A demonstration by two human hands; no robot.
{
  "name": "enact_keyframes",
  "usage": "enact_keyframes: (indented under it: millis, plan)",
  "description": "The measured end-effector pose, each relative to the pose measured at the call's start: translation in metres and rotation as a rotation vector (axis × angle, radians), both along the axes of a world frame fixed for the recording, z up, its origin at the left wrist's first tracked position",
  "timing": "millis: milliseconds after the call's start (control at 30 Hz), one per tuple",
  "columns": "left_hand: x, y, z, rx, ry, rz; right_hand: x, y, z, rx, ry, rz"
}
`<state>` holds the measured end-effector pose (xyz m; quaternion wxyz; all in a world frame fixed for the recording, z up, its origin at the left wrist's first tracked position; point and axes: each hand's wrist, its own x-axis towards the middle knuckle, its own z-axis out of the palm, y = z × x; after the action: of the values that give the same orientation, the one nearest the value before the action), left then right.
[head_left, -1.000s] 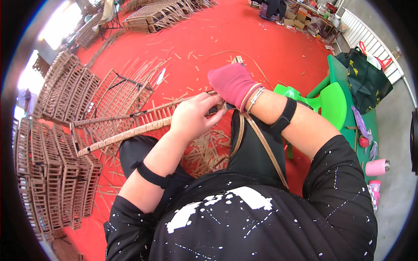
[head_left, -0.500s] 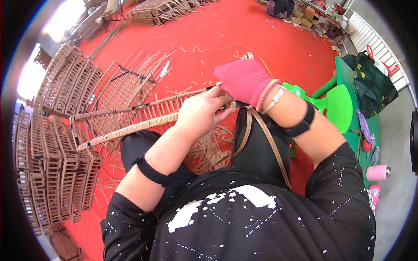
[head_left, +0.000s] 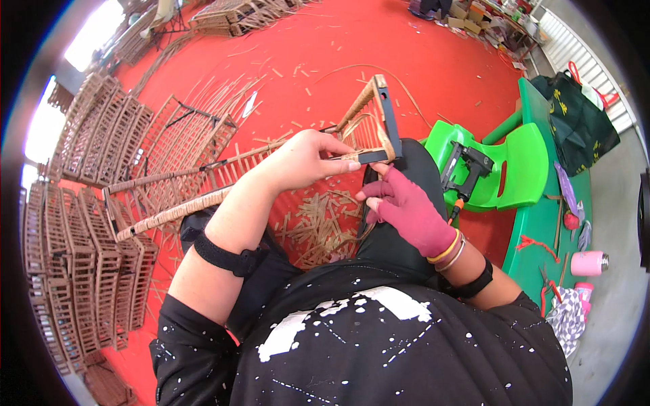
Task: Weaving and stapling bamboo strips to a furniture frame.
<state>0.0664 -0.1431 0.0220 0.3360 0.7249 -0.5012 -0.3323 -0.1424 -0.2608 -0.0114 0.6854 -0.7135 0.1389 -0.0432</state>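
Pinching the dark end bar of the rattan frame (head_left: 223, 177) at frame centre, the left hand (head_left: 301, 159) closes on it; its long axis runs left. Just below, the gloved right hand (head_left: 406, 206) curls, seemingly around a strand.

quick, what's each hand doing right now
Left hand: fingers pinched shut on the black frame bar.
Right hand, gloved: fingers curled just under that bar; grip cannot be told.

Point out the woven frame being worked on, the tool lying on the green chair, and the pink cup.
woven frame (head_left: 371, 111), head view, on its wrapped end rail
nail gun (head_left: 466, 164), head view, on its black body
pink cup (head_left: 588, 263), head view, on its side wall
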Motion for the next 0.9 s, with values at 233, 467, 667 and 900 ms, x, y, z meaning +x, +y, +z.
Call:
enact_keyframes:
  millis: [233, 467, 667, 900]
  plan:
    - [0.002, 0.003, -0.010, -0.114, 0.065, 0.006, 0.025, -0.004, -0.010, 0.417, -0.027, 0.072]
    - [-0.004, 0.002, -0.006, -0.126, -0.015, 0.030, 0.036, 0.004, -0.019, -0.025, 0.032, -0.143]
    - [-0.004, 0.009, -0.010, -0.144, -0.148, 0.019, 0.018, 0.002, -0.006, 0.207, 0.049, -0.150]
    - [-0.005, 0.011, -0.008, -0.211, -0.260, 0.000, -0.018, -0.012, 0.032, 0.383, 0.155, 0.123]
